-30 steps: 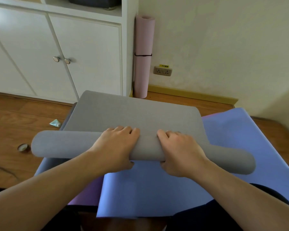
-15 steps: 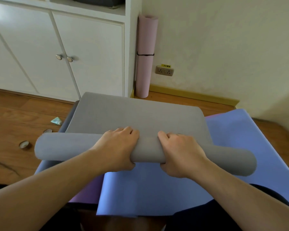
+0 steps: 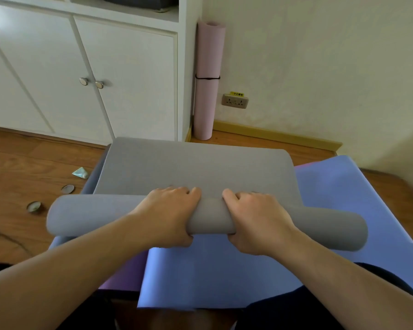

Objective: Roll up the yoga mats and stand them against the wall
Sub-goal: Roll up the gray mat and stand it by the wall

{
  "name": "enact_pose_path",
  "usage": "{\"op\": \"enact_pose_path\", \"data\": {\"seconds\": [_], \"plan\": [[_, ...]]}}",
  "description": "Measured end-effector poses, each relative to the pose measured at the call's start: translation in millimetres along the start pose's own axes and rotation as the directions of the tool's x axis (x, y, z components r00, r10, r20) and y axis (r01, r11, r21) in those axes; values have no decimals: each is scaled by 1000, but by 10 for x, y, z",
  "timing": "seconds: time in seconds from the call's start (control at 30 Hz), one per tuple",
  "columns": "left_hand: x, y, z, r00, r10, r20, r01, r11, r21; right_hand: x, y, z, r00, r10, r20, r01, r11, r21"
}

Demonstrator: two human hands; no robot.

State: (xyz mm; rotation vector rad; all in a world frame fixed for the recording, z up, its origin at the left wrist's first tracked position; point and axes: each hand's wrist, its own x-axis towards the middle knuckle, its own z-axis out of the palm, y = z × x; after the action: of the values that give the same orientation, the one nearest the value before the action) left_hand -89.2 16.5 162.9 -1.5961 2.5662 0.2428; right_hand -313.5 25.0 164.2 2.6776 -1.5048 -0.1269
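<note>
- The left hand sits just left of centre, fingers curled over the top of the grey mat's roll and thumb tucked under its near side, clamped on it.
- The right hand lies just beside it at 3 o'clock, gripping the same roll in the same way; the two hands are close together but not touching, a short stretch of roll bare between them.
- The roll lies crosswise, its left end out at 9 o'clock of the hands, its right end at 3 o'clock and a little nearer the person.
- At 12 o'clock of the hands the unrolled part of the grey mat lies flat, reaching toward the cupboard.
- Under the roll, from 6 o'clock round to 3 o'clock, a blue mat lies spread flat.
- At 7 o'clock a purple mat shows from under the blue one.
- Farther off at 12 o'clock a pink mat, rolled and bound with a black band, stands upright in the corner between the white cupboard and the wall.
- A wall socket is near the pink mat, to its right.
- At 9 to 10 o'clock, on the wooden floor, lie two small round objects and a crumpled bit of pale foil-like wrapper.
</note>
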Motion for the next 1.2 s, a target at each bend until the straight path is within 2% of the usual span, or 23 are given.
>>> {"op": "enact_pose_path", "data": {"seconds": [0.07, 0.13, 0.33, 0.5, 0.7, 0.8, 0.9, 1.0, 1.1, 1.2], "plan": [[17, 29, 58, 997, 6, -83, -2, 999, 50, 7, 10, -27, 999, 33, 20, -34, 999, 38], [46, 43, 59, 994, -5, -106, 10, 999, 51, 14, 24, -20, 999, 43, 12, -44, 997, 65], [18, -118, -80, 997, -67, 34, 71, 987, -145, 4, -9, 38, 996, -18, -91, 18, 1000, -2], [-17, -40, -38, 992, -36, 119, 45, 996, -80, 16, -59, 55, 999, -42, -21, 42, 999, -14], [13, 95, 66, 997, -20, -72, 26, 996, 84, 25, -7, -8, 1000, -10, 16, 9, 999, 35], [40, 53, 40, 996, -29, -80, 29, 1000, 9, 15, -28, 12, 1000, 0, -27, 2, 998, 55], [36, -68, -62, 996, -82, -37, 76, 989, -128, -2, -40, 33, 996, -1, -92, -2, 1000, -29], [-6, -92, -102, 996, -87, -5, 85, 980, -179, 16, -32, 36, 996, 22, -83, -27, 998, -51], [-40, -26, -97, 998, -50, 46, 55, 992, -114, 30, -53, 33, 998, -33, -57, 30, 998, -51], [-53, 53, -31, 1000, -10, 3, 10, 1000, 3, 24, -61, -16, 999, -40, -19, 39, 998, -46]]}}
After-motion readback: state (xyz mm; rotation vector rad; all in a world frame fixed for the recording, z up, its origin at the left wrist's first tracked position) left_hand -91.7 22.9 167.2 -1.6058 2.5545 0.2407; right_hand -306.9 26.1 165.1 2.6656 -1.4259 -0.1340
